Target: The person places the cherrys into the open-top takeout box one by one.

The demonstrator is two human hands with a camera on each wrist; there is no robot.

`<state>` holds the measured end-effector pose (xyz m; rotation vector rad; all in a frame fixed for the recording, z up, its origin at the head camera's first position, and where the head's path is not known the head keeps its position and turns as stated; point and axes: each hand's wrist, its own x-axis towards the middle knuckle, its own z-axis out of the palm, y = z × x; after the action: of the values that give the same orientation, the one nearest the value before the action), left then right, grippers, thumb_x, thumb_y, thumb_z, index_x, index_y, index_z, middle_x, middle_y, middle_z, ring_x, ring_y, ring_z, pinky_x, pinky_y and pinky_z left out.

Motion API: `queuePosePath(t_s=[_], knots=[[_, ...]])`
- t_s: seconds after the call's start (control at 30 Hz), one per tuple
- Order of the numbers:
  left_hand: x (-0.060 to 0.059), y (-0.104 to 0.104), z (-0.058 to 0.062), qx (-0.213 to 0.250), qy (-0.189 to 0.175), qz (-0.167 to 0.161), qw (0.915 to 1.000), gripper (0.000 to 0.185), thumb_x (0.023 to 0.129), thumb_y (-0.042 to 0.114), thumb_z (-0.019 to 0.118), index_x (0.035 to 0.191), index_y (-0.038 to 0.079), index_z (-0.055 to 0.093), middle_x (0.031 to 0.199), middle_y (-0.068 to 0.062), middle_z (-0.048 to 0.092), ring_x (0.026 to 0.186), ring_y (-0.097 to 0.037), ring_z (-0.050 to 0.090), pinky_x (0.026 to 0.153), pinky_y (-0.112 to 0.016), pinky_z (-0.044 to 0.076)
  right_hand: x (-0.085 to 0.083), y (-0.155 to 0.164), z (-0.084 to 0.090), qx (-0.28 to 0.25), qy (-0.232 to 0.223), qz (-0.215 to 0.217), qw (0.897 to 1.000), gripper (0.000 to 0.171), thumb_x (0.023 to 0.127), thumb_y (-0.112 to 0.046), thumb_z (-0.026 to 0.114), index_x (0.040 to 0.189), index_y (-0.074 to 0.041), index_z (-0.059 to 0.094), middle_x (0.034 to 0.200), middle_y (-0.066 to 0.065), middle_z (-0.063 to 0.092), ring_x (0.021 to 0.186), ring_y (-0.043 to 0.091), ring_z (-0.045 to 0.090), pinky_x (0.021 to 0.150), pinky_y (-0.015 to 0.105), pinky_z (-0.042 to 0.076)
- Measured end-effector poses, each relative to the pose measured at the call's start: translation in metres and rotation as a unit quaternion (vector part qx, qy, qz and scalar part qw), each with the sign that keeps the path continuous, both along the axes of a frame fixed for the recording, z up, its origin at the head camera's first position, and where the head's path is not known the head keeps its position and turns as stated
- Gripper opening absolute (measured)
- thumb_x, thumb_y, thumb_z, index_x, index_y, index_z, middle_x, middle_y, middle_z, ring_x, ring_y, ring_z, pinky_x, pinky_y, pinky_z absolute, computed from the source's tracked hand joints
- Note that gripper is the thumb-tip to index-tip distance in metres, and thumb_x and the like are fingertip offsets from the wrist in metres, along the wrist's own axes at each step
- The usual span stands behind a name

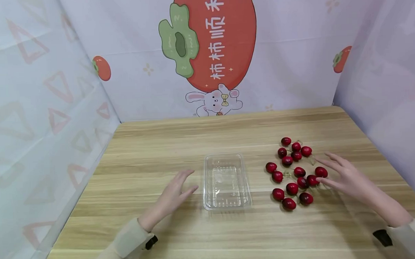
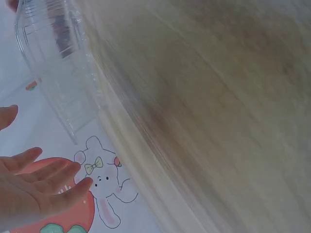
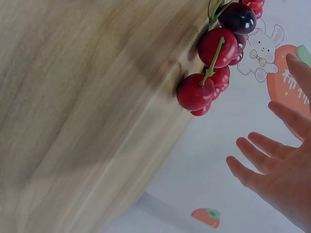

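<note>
A clear plastic box (image 1: 243, 181) stands without a lid near the middle of the wooden table, and nothing shows inside it. Left of it hovers my left hand (image 1: 172, 193), fingers extended and apart from the box. Several dark red cherries (image 1: 292, 188) with green stems lie loosely grouped on the right. At their right edge is my right hand (image 1: 350, 178), its fingers spread and holding nothing. In the right wrist view, cherries (image 3: 195, 91) appear beyond the fingers (image 3: 245, 173). The left wrist view has the box (image 2: 58, 73) above the left hand (image 2: 36, 189).
The wooden table (image 1: 153, 146) reaches back to a printed cloth (image 1: 287, 65) with a large persimmon and a rabbit. Cloth walls (image 1: 55, 93) hang at the left and right sides. Each forearm carries a dark strap (image 1: 151, 242) near its sleeve cuff.
</note>
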<state>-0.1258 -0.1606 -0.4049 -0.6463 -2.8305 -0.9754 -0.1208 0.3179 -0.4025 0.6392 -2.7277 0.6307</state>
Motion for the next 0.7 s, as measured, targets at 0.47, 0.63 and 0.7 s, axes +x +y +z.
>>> queuePosePath(t_s=[0.47, 0.63, 0.7], knots=[[-0.001, 0.022, -0.007, 0.169, -0.114, 0.042, 0.9782, 0.039, 0.081, 0.011, 0.062, 0.116, -0.002, 0.050, 0.107, -0.019, 0.058, 0.086, -0.028, 0.060, 0.066, -0.024, 0.056, 0.009, 0.007, -0.006, 0.000, 0.025, -0.048, 0.999, 0.037, 0.061, -0.012, 0.078, 0.092, 0.003, 0.065, 0.096, 0.021, 0.057, 0.086, 0.040, 0.053, 0.066, 0.047, 0.048], [-0.003, 0.027, -0.012, 0.213, -0.144, 0.050, 0.9650, 0.041, 0.082, 0.008, 0.061, 0.117, -0.005, 0.047, 0.104, -0.022, 0.057, 0.081, -0.030, 0.061, 0.060, -0.030, 0.057, 0.010, 0.011, -0.009, 0.012, 0.038, -0.044, 0.998, 0.035, 0.055, -0.010, 0.080, 0.085, 0.000, 0.066, 0.089, 0.016, 0.060, 0.080, 0.036, 0.055, 0.062, 0.039, 0.050], [-0.004, 0.028, -0.014, 0.245, -0.170, 0.052, 0.9530, 0.042, 0.082, 0.004, 0.060, 0.119, -0.009, 0.045, 0.104, -0.025, 0.056, 0.081, -0.033, 0.060, 0.060, -0.036, 0.058, 0.011, 0.013, -0.010, 0.012, 0.027, -0.039, 0.999, 0.035, 0.055, -0.010, 0.080, 0.085, -0.001, 0.066, 0.089, 0.016, 0.059, 0.079, 0.037, 0.055, 0.061, 0.044, 0.050]])
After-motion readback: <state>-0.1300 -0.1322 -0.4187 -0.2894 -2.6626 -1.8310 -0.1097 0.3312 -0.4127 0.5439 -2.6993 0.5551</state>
